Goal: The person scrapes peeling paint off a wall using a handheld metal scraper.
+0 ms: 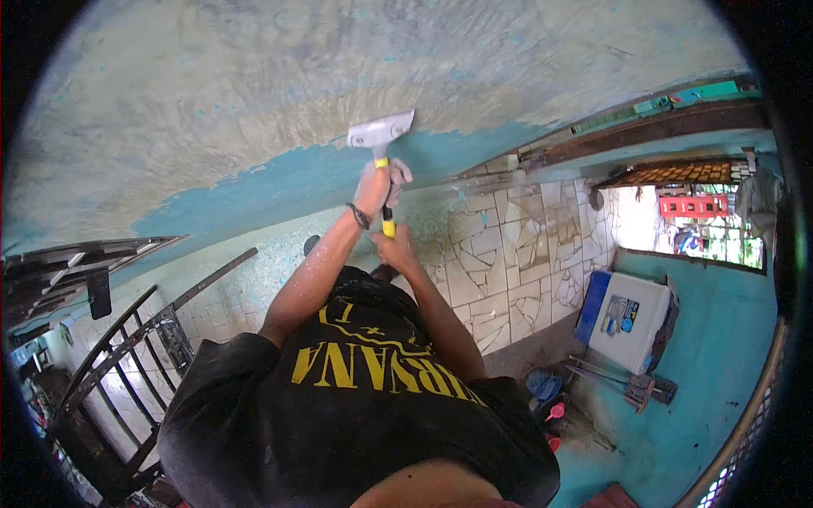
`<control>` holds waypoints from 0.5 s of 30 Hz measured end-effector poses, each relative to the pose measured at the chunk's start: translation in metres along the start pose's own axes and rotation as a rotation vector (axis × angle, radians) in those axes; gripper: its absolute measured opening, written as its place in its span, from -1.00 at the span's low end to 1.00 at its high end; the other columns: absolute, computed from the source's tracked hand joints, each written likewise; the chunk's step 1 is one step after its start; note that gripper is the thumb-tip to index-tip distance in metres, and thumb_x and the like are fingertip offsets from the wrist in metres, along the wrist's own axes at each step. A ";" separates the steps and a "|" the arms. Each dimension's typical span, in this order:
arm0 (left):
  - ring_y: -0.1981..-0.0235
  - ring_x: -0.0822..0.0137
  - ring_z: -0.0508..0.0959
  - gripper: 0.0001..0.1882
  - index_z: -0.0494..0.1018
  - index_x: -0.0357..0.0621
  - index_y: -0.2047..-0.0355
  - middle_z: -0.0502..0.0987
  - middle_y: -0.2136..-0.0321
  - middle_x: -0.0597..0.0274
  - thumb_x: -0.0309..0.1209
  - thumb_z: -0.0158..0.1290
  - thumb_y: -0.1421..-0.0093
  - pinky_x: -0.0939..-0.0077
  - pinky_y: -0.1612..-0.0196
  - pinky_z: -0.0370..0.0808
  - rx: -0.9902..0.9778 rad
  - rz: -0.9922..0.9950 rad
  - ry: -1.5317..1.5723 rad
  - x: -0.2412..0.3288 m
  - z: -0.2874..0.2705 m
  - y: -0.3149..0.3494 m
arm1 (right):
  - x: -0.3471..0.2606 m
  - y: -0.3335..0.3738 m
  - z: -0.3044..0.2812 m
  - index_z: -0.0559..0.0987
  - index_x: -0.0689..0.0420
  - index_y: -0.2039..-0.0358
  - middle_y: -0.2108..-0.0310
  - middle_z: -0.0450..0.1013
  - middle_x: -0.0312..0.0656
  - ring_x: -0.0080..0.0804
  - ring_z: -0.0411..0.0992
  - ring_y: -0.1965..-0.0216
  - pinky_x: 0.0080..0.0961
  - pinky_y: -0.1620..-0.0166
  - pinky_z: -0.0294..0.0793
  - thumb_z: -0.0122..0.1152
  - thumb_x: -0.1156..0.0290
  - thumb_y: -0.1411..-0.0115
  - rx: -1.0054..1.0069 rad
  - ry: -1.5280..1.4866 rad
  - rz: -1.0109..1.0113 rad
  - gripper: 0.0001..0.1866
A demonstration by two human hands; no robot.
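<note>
A long-handled scraper (pixel 380 132) with a wide metal blade and a black and yellow handle is held up against a wall. My left hand (pixel 378 188) is closed round the upper handle just below the blade, its fingers pale with dust. Lower down, my right hand (pixel 395 245) grips the handle's yellow end. The blade lies along the border between blue paint (pixel 322 173) and a rough grey, scraped wall surface (pixel 254 93). From this angle I cannot tell how firmly the blade's edge touches the wall.
A dark metal railing (pixel 123 360) stands at the left. Broken-tile flooring (pixel 500 254) runs below. At the right are a white and blue cooler box (pixel 628 322), long-handled tools (pixel 639 389) and a pink scoop (pixel 555 411). A dark wooden ledge (pixel 652 127) juts out at the upper right.
</note>
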State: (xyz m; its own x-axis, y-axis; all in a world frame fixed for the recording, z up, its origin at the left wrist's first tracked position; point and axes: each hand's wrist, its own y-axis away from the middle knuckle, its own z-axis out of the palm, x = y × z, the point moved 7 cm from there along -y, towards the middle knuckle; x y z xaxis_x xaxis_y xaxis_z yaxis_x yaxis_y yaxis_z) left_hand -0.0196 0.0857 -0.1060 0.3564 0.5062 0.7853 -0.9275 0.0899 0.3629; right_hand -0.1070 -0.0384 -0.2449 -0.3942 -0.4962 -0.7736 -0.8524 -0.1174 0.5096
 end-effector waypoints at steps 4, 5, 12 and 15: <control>0.77 0.50 0.29 -0.77 0.48 -0.22 0.54 0.39 0.71 0.32 -0.43 -0.06 -0.22 0.49 0.69 0.23 -0.063 0.208 -0.181 0.107 0.045 0.016 | -0.069 -0.032 -0.011 0.50 0.43 0.43 0.37 0.50 0.28 0.20 0.55 0.24 0.08 0.15 0.47 0.47 0.14 -0.14 0.035 -0.102 -0.227 -0.48; 0.77 0.50 0.32 -0.76 0.50 -0.23 0.54 0.42 0.71 0.32 -0.43 -0.06 -0.22 0.49 0.69 0.25 -0.082 0.205 -0.164 0.119 0.048 0.018 | -0.091 -0.031 -0.017 0.50 0.40 0.49 0.43 0.50 0.25 0.18 0.55 0.27 0.07 0.17 0.46 0.47 0.15 -0.14 0.079 -0.164 -0.303 -0.50; 0.79 0.44 0.27 -0.81 0.48 -0.25 0.50 0.40 0.66 0.27 -0.47 -0.06 -0.22 0.49 0.69 0.26 -0.013 0.114 -0.123 0.002 0.001 -0.013 | -0.045 0.005 -0.015 0.52 0.40 0.44 0.41 0.53 0.27 0.11 0.55 0.31 0.05 0.20 0.46 0.47 0.18 -0.12 -0.040 -0.050 -0.062 -0.53; 0.80 0.41 0.28 -0.74 0.46 -0.24 0.53 0.40 0.67 0.23 -0.41 -0.08 -0.28 0.46 0.70 0.28 -0.006 -0.043 -0.022 -0.062 -0.020 -0.024 | 0.063 -0.011 0.004 0.53 0.41 0.41 0.37 0.53 0.31 0.19 0.55 0.28 0.09 0.17 0.48 0.48 0.16 -0.11 0.053 0.005 -0.009 -0.51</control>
State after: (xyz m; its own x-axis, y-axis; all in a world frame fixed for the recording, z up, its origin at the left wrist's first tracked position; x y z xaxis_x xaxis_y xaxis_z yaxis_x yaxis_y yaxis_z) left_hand -0.0216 0.0697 -0.1736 0.3987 0.4827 0.7798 -0.9117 0.1167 0.3939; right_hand -0.1241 -0.0655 -0.3007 -0.3850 -0.4994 -0.7762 -0.8728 -0.0763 0.4820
